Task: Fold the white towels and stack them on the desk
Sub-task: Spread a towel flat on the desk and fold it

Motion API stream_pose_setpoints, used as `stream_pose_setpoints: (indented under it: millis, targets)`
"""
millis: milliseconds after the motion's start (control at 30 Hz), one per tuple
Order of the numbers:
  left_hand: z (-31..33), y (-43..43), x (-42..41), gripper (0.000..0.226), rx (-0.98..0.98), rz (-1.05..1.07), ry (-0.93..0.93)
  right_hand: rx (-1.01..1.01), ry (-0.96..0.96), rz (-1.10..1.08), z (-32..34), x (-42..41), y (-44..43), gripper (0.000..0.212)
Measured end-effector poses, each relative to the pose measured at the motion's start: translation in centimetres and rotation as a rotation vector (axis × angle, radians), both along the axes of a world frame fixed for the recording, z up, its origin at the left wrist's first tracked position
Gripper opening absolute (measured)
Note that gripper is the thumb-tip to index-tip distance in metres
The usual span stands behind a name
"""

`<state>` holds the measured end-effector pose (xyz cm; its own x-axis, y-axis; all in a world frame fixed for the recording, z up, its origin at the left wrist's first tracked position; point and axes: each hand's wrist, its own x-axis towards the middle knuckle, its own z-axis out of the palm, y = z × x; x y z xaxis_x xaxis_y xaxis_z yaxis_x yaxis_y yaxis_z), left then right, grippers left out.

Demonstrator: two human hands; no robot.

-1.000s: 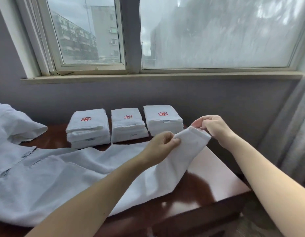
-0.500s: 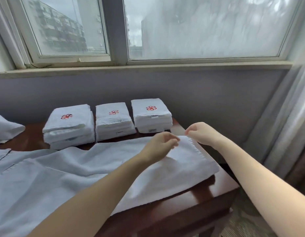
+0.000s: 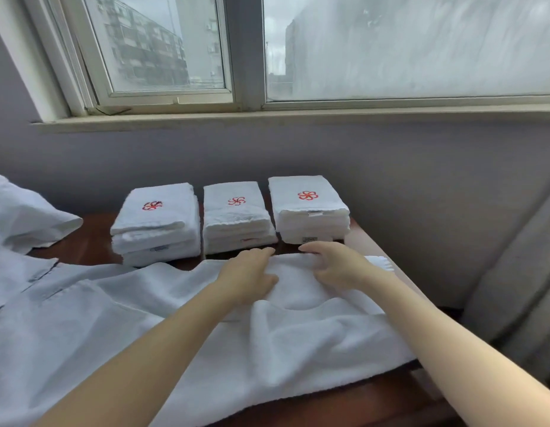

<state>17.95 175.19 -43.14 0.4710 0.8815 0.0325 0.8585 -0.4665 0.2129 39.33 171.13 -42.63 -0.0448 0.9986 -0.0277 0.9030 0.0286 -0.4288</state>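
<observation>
White towel (image 3: pixel 313 343) is lying spread and rumpled across the near right part of the table (image 3: pixel 88 245), its near edge hanging just over the front edge of the dark red-brown wood. At the far left, a crumpled white cloth (image 3: pixel 27 217) is sitting bunched on the table, and in front of it a pale sheet (image 3: pixel 51 318) with stitched seams is covering the left side, running under or against the towel; where one ends and the other begins is hard to tell.

Along the back, near the wall, three piles of folded towels are standing in a row, each showing a red flower emblem on top: the left stack (image 3: pixel 156 226), the middle stack (image 3: pixel 236 220) just beside it, and the right stack (image 3: pixel 309 211), squarer and neater.

Just in front of the middle stack, the left hand (image 3: pixel 247 277) is resting palm down on the towel's far edge, its grip spread flat with the fingers straight and pressing the cloth down. Beside it, before the right stack, the right hand (image 3: pixel 338 266) is reaching along the same far edge, its grip pinching a small fold of towel between thumb and fingers.

Above, a window (image 3: pixel 390 47) is showing grey buildings, and a grey curtain (image 3: pixel 514 288) is hanging at the far right.
</observation>
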Motion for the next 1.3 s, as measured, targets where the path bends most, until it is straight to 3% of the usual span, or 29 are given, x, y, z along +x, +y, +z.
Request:
stream_pose_setpoints:
  millis: [100, 200, 267, 367, 533, 667, 700, 800, 867, 933, 1000, 1100, 1200, 1300]
  targets:
    - [0.5, 0.5, -0.3, 0.059, -0.046, 0.001, 0.016, -0.046, 0.014, 0.073, 0.5, -0.3, 0.2, 0.071]
    - [0.8, 0.5, -0.4, 0.018, 0.002, -0.032, -0.023, -0.073, 0.023, 0.131, 1.7, -0.2, 0.0, 0.073]
    - [0.8, 0.2, -0.2, 0.011, 0.054, -0.047, -0.075, -0.113, -0.003, 0.157, 2.6, 0.2, -0.1, 0.061]
    - [1.0, -0.1, 0.6, 0.009, 0.159, -0.057, -0.187, -0.169, -0.076, 0.130, 4.3, 1.6, -0.2, 0.025]
    - [1.3, -0.1, 2.2, 0.010, 0.297, -0.012, -0.300, -0.131, -0.109, -0.001, 6.5, 4.1, -1.0, 0.010]
    - [1.2, 0.3, 2.6, 0.009, 0.357, 0.041, -0.280, 0.089, -0.360, -0.103, 6.8, 5.1, -1.4, 0.016]
    - [1.1, 0.3, 2.6, 0.007, 0.348, 0.050, -0.290, 0.140, -0.432, -0.137, 6.7, 5.5, -1.4, 0.024]
    - [0.8, 0.0, 2.7, 0.028, 0.365, 0.030, -0.347, 0.180, -0.509, -0.199, 5.8, 6.1, -1.9, 0.056]
    - [0.8, -0.5, 2.7, 0.035, 0.397, -0.037, -0.419, 0.309, -0.442, -0.164, 4.9, 5.8, -2.5, 0.054]
    - [0.7, -1.3, 2.7, 0.031, 0.392, -0.116, -0.509, 0.410, -0.256, -0.135, 4.0, 5.0, -3.3, 0.033]
    - [0.7, -2.2, 2.8, 0.019, 0.355, -0.159, -0.558, 0.246, -0.104, -0.165, 3.3, 4.0, -4.0, 0.013]
    - [0.4, -3.4, 3.0, 0.010, 0.160, -0.137, -0.450, -0.063, -0.046, -0.086, 1.8, 3.3, -4.9, 0.029]
    - [-0.5, -4.0, 2.7, 0.015, 0.009, -0.086, -0.329, -0.076, 0.071, -0.040, 1.3, 3.7, -5.9, 0.036]
    - [-0.7, -4.2, 2.3, 0.016, -0.053, -0.063, -0.334, -0.046, 0.128, -0.003, 1.5, 4.2, -7.0, 0.018]
